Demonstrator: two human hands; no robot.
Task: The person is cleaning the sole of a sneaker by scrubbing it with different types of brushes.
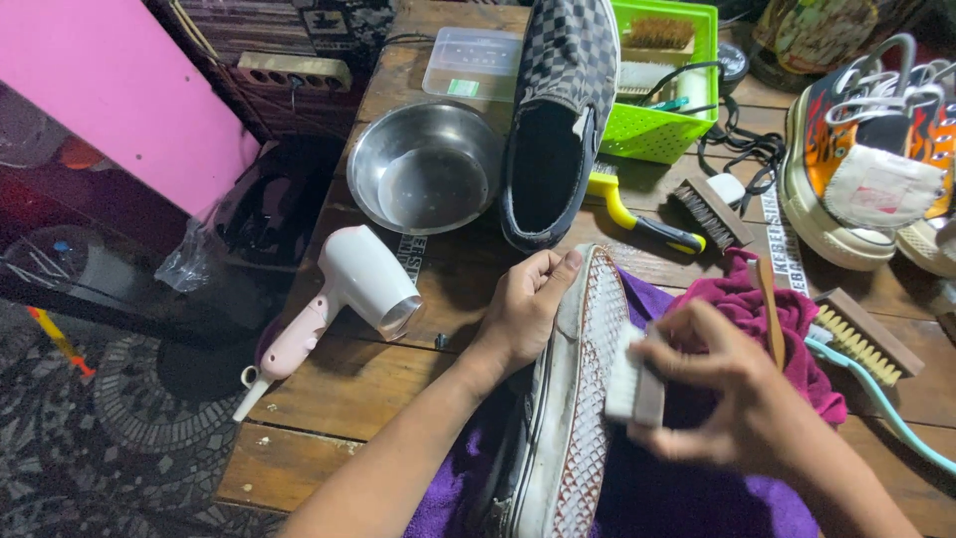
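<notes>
A brown wooden table [349, 389] stands on a dark floor [90, 438] with round patterns. A big pink board [110, 90] leans on the left. The light is dim.

A worn slip-on shoe [570, 399] lies turned on its side over a purple cloth [657, 498], its grimy white waffle-patterned sole facing up, toe pointing away. A small brush [633, 387] with pale bristles presses against the sole's edge; its back seems greyish, though it is blurred.
</notes>
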